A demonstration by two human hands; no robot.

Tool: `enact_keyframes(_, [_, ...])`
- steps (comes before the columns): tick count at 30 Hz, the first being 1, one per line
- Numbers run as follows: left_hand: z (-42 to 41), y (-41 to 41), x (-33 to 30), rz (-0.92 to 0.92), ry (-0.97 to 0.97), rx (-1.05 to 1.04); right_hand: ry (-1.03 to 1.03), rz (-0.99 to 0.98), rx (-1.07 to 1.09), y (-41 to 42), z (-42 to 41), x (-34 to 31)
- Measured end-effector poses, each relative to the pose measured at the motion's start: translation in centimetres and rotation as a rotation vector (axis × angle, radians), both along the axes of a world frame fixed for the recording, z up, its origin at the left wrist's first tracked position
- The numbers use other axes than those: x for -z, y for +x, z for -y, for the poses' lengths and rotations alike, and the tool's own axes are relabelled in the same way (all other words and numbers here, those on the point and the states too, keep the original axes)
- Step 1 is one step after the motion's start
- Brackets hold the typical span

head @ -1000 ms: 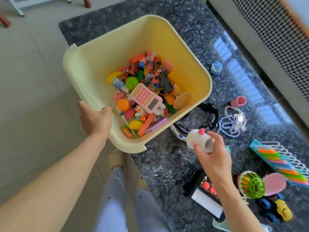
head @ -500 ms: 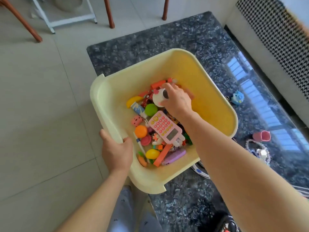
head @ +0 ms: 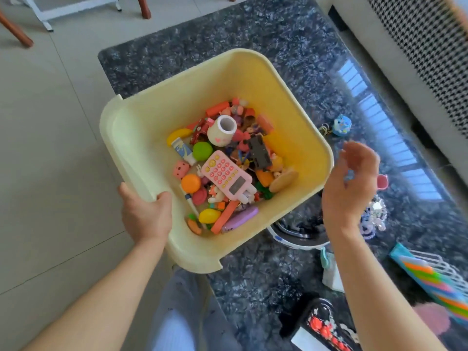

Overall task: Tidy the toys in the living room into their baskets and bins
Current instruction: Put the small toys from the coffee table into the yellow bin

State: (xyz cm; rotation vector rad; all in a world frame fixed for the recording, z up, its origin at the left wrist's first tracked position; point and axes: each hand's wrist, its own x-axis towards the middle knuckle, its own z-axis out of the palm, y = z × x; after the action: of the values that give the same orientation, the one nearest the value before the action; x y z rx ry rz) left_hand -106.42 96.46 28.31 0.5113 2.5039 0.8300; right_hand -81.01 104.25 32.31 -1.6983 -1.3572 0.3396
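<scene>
Dark marble tabletop (head: 253,59): left hand (head: 145,216) grips yellow bin (head: 157,117) rim; right hand (head: 350,188) empty, fingers (head: 364,155) loosely spread; white cup toy (head: 222,131) inside bin.

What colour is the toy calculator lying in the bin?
Pink, with yellow and darker pink buttons and a grey screen; the toy calculator shows in the head view, the only one.

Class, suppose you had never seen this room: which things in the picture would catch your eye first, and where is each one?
First comes the yellow bin in the middle, heaped with bright small toys, a pink toy calculator lying on top near a white cup toy. The left hand grips the bin's near rim, while the right hand hangs empty beside it. More toys lie on the dark marbled table at right, among them a rainbow-striped toy.
</scene>
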Motion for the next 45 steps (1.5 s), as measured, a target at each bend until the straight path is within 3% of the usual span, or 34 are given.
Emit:
enact_keyframes(2, [0.0, 0.0, -0.2, -0.022, 0.004, 0.0, -0.314, 0.05, -0.006, 2.9, 2.8, 1.4])
enact_keyframes(5, [0.0, 0.3, -0.2, -0.047, -0.006, 0.002, -0.909, 0.486, -0.486, 5.5, 6.3, 4.2])
enact_keyframes(7, [-0.1, 0.2, -0.1, -0.059, -0.01, 0.003, -1.066, 0.759, -0.7, 5.9, 7.5, 5.8])
enact_keyframes(12, [0.1, 0.1, 0.4, -0.074, -0.001, -0.002, -0.982, 1.028, -0.7, 6.0, 8.5, 8.9])
enact_keyframes(15, [0.1, 0.0, 0.3, -0.07, 0.003, -0.003, -0.918, 0.991, -0.672, 6.0, 7.9, 9.1])
enact_keyframes(18, [0.2, 0.1, 0.2, -0.065, 0.003, 0.005, -0.929, 0.773, -0.56, 6.6, 7.9, 7.8])
enact_keyframes(22, [0.1, 0.1, 0.0, -0.037, -0.009, 0.004, -0.928, 0.116, -0.192, 6.5, 8.4, 2.0])
enact_keyframes(24, [0.1, 0.2, -0.2, -0.024, -0.001, 0.002, -0.801, 0.03, -0.089, 5.9, 8.1, -1.3])
enact_keyframes(27, [0.1, 0.4, -0.5, -0.009, -0.009, 0.008, -0.577, 0.036, -0.092, 3.8, 6.4, -6.2])
enact_keyframes(30, [0.0, 0.4, -0.8, 0.003, -0.017, 0.001, -0.481, 0.091, -0.294, 0.5, 3.2, -10.1])
enact_keyframes(35, [0.0, 0.2, -0.8, 0.019, -0.048, 0.0, -0.422, 0.614, -0.743, -5.9, -3.3, -11.1])
enact_keyframes(36, [0.0, 0.3, -0.8, 0.027, -0.057, 0.004, -0.419, 0.644, -0.791, -7.0, -4.4, -10.7])
enact_keyframes(37, [0.0, 0.1, -0.8, 0.037, -0.061, 0.005, -0.438, 0.589, -0.821, -8.5, -5.3, -10.5])
enact_keyframes(38, [0.0, 0.1, -0.7, 0.046, -0.06, 0.007, -0.504, 0.402, -0.834, -9.8, -6.0, -10.3])
enact_keyframes(40, [-0.1, 0.1, -0.8, 0.063, -0.051, 0.013, -0.625, -0.232, -0.778, -11.8, -6.8, -9.5])
enact_keyframes(42, [-0.1, -0.1, -0.8, 0.077, -0.053, 0.007, -0.761, -0.828, -0.582, -13.6, -7.7, -7.9])
enact_keyframes(45, [-0.1, -0.2, -0.9, 0.086, -0.049, -0.001, -0.923, -1.361, -0.283, -15.4, -8.7, -5.4])
